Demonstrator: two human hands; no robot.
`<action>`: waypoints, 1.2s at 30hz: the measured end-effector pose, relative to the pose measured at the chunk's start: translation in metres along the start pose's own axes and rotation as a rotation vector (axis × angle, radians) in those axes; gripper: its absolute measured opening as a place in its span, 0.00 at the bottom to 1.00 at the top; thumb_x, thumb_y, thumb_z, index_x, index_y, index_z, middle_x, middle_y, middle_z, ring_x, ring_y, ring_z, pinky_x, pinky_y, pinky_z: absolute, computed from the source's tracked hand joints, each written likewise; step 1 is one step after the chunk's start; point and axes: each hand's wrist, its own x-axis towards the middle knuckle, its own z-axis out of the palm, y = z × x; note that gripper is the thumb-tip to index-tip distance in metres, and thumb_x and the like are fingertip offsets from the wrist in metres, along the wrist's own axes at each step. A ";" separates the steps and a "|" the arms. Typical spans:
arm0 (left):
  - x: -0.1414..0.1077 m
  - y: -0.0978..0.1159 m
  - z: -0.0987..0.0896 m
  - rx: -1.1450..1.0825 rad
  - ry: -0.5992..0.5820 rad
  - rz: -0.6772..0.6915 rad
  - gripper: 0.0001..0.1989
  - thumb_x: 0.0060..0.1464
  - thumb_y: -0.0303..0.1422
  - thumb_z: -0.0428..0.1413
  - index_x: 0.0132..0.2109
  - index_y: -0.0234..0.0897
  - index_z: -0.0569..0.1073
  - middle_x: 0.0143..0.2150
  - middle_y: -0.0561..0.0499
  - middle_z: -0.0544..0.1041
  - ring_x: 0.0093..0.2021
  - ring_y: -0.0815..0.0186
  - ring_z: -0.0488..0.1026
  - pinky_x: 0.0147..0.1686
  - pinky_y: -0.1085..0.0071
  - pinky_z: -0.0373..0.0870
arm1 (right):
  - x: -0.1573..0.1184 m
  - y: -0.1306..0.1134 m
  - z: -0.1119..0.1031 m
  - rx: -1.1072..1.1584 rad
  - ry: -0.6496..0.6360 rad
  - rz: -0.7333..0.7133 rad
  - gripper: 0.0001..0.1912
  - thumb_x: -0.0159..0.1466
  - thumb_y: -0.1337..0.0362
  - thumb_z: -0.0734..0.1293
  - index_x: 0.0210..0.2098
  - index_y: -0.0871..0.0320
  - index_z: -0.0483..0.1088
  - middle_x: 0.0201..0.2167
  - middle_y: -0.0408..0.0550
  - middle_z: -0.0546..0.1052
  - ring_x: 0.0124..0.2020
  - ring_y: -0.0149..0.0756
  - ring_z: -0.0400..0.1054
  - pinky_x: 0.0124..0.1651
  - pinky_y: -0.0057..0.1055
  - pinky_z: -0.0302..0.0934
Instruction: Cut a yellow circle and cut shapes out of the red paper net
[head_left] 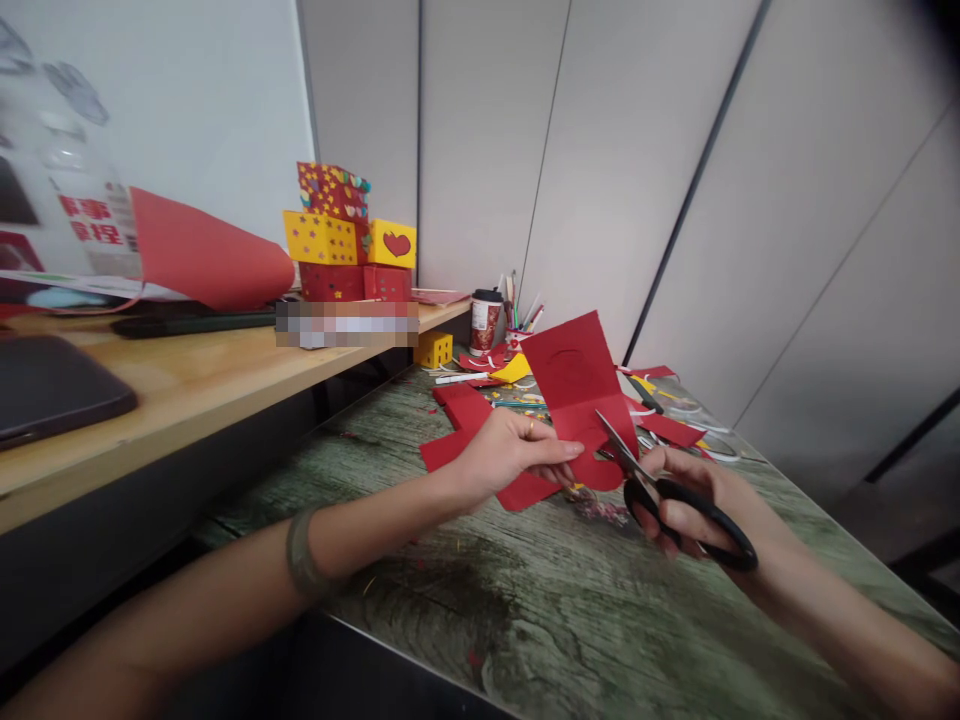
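My left hand point(517, 452) pinches the lower edge of a piece of red paper point(574, 365) between thumb and fingers. The paper stands up above the table, with a fold across it, a curved outline on its upper part and a rounded cut at the bottom. In my right hand point(694, 500) is a pair of black-handled scissors point(712, 520), fingers through the loops. Its blades point up and to the left, over the paper's lower part. Behind my left hand more red card point(461, 415) lies on the table.
Red and yellow scraps, pens and white strips litter the back of the dark wood-grain table point(420, 600). A lidded paper cup point(486, 320) and a pen holder point(519, 335) stand there. On the wooden shelf point(202, 385) at left are stacked decorated boxes point(330, 237) and a phone point(60, 385).
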 end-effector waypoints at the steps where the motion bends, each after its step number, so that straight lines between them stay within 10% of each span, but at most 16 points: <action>1: 0.000 0.001 -0.001 0.017 -0.011 0.011 0.09 0.45 0.30 0.56 0.21 0.32 0.73 0.20 0.50 0.73 0.23 0.73 0.69 0.27 0.76 0.65 | 0.000 -0.001 -0.001 -0.008 0.001 0.008 0.18 0.49 0.49 0.67 0.26 0.57 0.60 0.18 0.41 0.67 0.17 0.26 0.56 0.17 0.24 0.43; 19: 0.007 0.010 -0.023 0.230 -0.187 0.006 0.07 0.44 0.30 0.57 0.21 0.33 0.72 0.18 0.53 0.71 0.20 0.75 0.66 0.25 0.78 0.63 | -0.003 -0.001 -0.010 -0.029 -0.063 0.137 0.15 0.48 0.57 0.69 0.26 0.55 0.60 0.16 0.38 0.63 0.15 0.25 0.55 0.16 0.22 0.48; 29: -0.002 -0.001 0.005 -0.201 0.001 -0.098 0.09 0.45 0.33 0.57 0.32 0.30 0.67 0.26 0.50 0.72 0.24 0.69 0.72 0.25 0.75 0.65 | 0.004 0.002 0.014 0.001 0.179 0.047 0.20 0.45 0.53 0.70 0.26 0.56 0.57 0.13 0.34 0.64 0.14 0.24 0.56 0.18 0.23 0.50; 36: -0.006 -0.002 0.009 -0.209 0.022 -0.060 0.07 0.45 0.30 0.56 0.29 0.28 0.69 0.25 0.49 0.71 0.23 0.71 0.71 0.26 0.76 0.66 | 0.004 0.000 0.017 0.070 0.052 0.044 0.23 0.47 0.47 0.67 0.29 0.56 0.55 0.18 0.39 0.67 0.17 0.26 0.57 0.20 0.24 0.49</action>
